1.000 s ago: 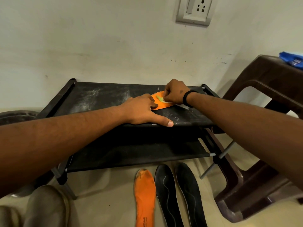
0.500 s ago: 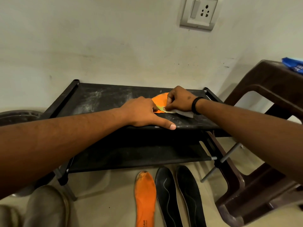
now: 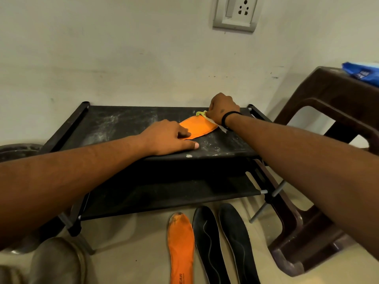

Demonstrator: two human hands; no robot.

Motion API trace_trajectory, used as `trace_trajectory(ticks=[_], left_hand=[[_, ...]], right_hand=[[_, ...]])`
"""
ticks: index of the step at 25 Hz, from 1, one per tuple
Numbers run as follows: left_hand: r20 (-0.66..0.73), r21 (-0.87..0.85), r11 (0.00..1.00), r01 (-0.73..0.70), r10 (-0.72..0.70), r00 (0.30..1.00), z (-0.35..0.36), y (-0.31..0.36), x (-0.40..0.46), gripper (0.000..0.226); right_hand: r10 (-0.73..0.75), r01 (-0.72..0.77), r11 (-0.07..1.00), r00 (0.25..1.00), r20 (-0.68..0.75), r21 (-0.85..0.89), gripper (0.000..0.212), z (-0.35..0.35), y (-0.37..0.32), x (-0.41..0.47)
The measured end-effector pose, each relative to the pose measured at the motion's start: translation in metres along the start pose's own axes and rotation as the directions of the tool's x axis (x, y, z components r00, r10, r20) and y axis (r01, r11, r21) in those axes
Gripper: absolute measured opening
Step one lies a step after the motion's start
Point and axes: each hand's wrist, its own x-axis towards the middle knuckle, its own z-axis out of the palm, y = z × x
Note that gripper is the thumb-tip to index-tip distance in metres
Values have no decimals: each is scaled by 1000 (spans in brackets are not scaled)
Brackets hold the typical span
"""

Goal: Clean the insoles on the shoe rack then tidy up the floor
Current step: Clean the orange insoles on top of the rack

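right hand (image 3: 222,108): curling round a yellow-green cloth (image 3: 201,113), pressing it at the far end of the insole (image 3: 198,128); a pale strip is trailing under the wrist, what it is cannot be told.

left hand (image 3: 169,139): lying flat, fingers straight, pinning the near end of the insole to the rack (image 3: 114,124); thumb is resting on the shelf near its front edge.

insole, orange: lying on the rack's dusty top shelf, right of centre. its long axis is running diagonally, from the left hand at the near-left to the right hand at the far-right. the two hands are holding its opposite ends, well apart, with bare orange showing between them. judged: the wiping stroke is likely travelling along this axis, back toward the left hand; the right hand is doing the work, the left only anchoring.

floor insoles: one orange (image 3: 181,249), two black (image 3: 206,242) (image 3: 235,240), lying side by side on the floor (image 3: 133,242) before the rack, toes pointing toward it. judged: cleaning partly done, floor tidying not yet started.

surroundings: brown plastic stool (image 3: 328,111) at right; wall socket (image 3: 235,13) above.
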Motion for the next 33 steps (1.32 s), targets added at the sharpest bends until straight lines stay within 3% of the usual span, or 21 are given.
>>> trace_trajectory(ticks=[2,5,8,11,14,17,20,22,24,26,30,33], left_hand=[[-30,-26,999,-20,19,999,2,-2,1,75],[-159,-107,993,-41,24,987,7,-7,5,38],[-283,-90,996,-24,-2,959,9,-11,5,24],[-283,-73,997,11,-31,958,9,-13,5,25],[-269,-94,995,23,-47,962,8,-14,6,27],[-280,-112,993,31,-62,958,7,-18,7,25],[-302,-106,994,32,-63,951,6,-18,5,18],[-305,-99,995,32,-61,951,7,-16,6,18],[-309,-106,994,41,-72,948,7,-17,6,16],[-329,-114,992,56,-91,940,7,-18,5,14],[-357,-93,991,92,-120,926,6,-17,3,16],[-353,-87,990,111,-135,926,5,-17,2,16]], right_hand=[[-15,14,998,1000,19,66,27,5,-12,-4],[-102,93,990,992,76,109,14,12,-31,-17],[-222,212,973,967,127,87,9,17,-46,-30],[-255,256,967,953,164,20,16,9,-43,-28],[-155,164,983,983,100,-82,16,-4,-30,-18],[-92,96,993,994,52,-70,24,-4,-22,-18],[-201,195,979,971,128,55,12,4,-31,-34],[-303,285,951,936,177,121,28,7,-32,-46],[-365,350,930,909,200,109,30,5,-28,-53],[-337,333,941,920,199,55,25,-1,-18,-47],[-144,152,986,985,98,-74,14,-15,3,-33],[-199,203,978,975,95,-37,12,-9,-3,-47]])
